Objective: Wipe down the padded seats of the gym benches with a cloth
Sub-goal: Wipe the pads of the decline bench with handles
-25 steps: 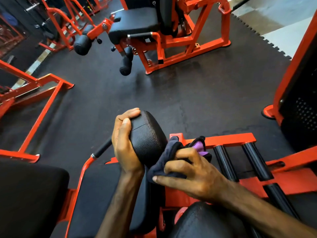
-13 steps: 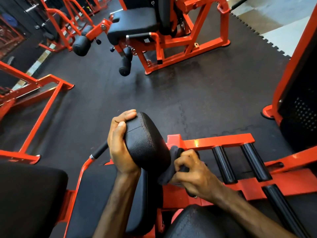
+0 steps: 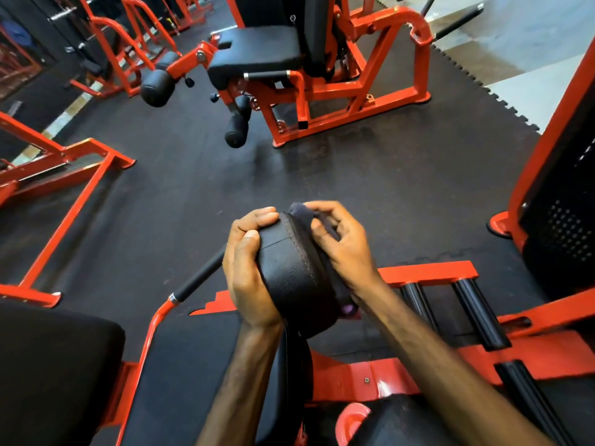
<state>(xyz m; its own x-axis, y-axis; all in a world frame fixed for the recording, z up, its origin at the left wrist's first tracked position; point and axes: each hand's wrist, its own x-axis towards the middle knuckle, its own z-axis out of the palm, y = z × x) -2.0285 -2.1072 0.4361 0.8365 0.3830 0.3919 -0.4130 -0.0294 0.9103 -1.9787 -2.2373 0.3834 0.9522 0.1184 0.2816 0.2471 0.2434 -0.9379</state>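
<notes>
— Why clamp the pad [image 3: 289, 268]?
— My left hand [image 3: 249, 268] grips it steady, while my right hand [image 3: 343, 249] pinches the cloth [image 3: 301, 211] against its far side, wiping.

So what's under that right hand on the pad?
A dark cloth, pressed by the right hand against the black pad's side. A purple bit shows lower down; the pad surface beneath is covered.

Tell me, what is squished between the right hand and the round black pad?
The dark cloth. In the head view, the right hand presses it against the pad, while the left hand grips the pad's other side.
</notes>
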